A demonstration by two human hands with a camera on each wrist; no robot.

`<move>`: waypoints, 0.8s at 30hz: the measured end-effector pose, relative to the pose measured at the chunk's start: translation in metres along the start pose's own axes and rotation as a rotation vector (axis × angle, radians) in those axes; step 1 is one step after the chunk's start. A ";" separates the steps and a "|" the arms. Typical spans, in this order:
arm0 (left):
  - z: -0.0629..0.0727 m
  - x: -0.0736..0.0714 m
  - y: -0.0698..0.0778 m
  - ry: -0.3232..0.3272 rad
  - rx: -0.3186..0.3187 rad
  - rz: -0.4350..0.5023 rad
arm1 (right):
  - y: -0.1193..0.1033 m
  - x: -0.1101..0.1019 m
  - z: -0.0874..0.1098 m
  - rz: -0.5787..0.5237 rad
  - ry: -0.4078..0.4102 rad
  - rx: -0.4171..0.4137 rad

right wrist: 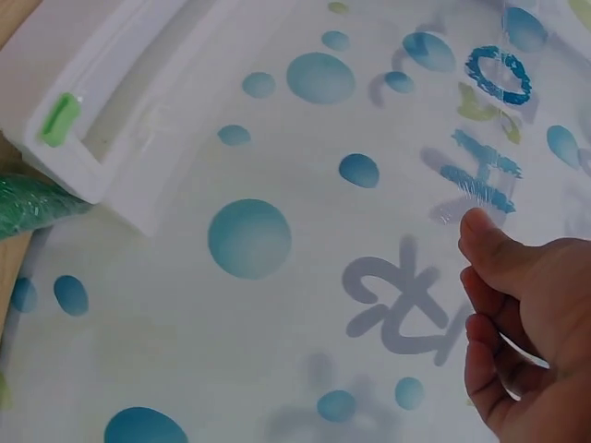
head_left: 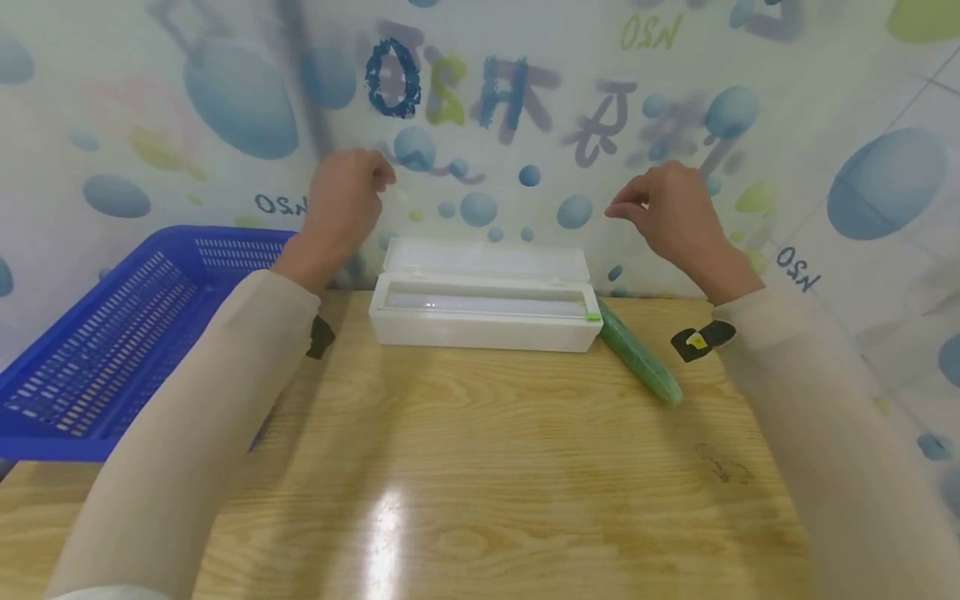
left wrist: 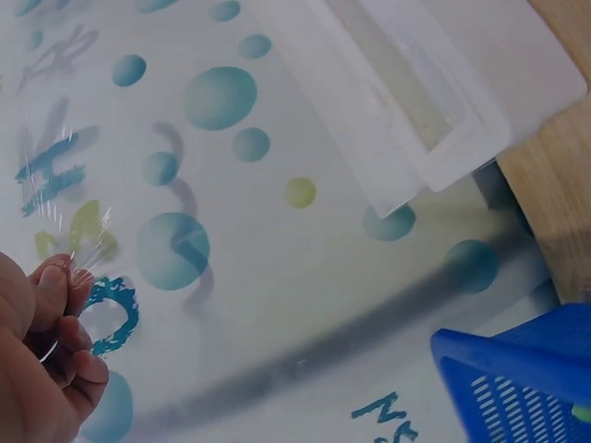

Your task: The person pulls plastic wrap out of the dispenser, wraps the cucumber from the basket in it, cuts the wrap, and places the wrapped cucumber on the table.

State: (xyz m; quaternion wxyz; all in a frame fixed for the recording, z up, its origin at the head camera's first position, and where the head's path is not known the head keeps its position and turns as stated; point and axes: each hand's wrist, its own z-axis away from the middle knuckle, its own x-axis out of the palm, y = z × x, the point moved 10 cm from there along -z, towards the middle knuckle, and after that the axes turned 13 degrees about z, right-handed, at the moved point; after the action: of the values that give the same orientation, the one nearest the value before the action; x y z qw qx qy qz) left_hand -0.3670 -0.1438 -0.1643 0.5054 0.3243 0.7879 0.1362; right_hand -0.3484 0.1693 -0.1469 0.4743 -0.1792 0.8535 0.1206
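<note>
Both hands are raised in front of the wall, above a white cling film dispenser whose lid stands open. My left hand pinches one end of clear cling film, and creases fan out from the fingertips in the left wrist view. The film's other end is pinched between thumb and fingers of my right hand. Most of the film is too clear to see between the hands. A green slider sits at the dispenser's right end. Beside it lies a cucumber, looking shiny and wrapped in film.
A blue perforated basket stands at the left, under the left forearm. The wooden table ends at a wall covering printed with bubbles and letters, right behind the dispenser.
</note>
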 end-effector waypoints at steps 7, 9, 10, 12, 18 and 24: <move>-0.005 -0.019 0.015 0.041 0.037 -0.016 | -0.003 -0.022 -0.007 0.015 0.045 0.000; -0.007 -0.023 0.021 0.045 0.048 -0.024 | -0.002 -0.027 -0.009 0.014 0.043 0.013; -0.008 -0.026 0.024 0.049 0.056 -0.024 | -0.002 -0.029 -0.010 0.014 0.045 0.015; -0.009 -0.030 0.029 0.041 0.051 -0.024 | -0.001 -0.034 -0.010 0.021 0.050 0.021; -0.010 -0.039 0.037 0.028 0.045 -0.032 | 0.003 -0.047 -0.012 0.025 0.114 0.047; -0.011 -0.056 0.049 0.085 0.096 -0.054 | -0.003 -0.068 -0.015 0.080 0.210 0.034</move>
State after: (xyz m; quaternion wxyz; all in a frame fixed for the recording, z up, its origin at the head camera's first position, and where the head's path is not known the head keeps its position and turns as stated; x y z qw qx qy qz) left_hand -0.3426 -0.1418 -0.0929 0.4590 0.3206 0.8227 0.0981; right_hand -0.3257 0.1744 -0.0815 0.3801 -0.1486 0.9068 0.1055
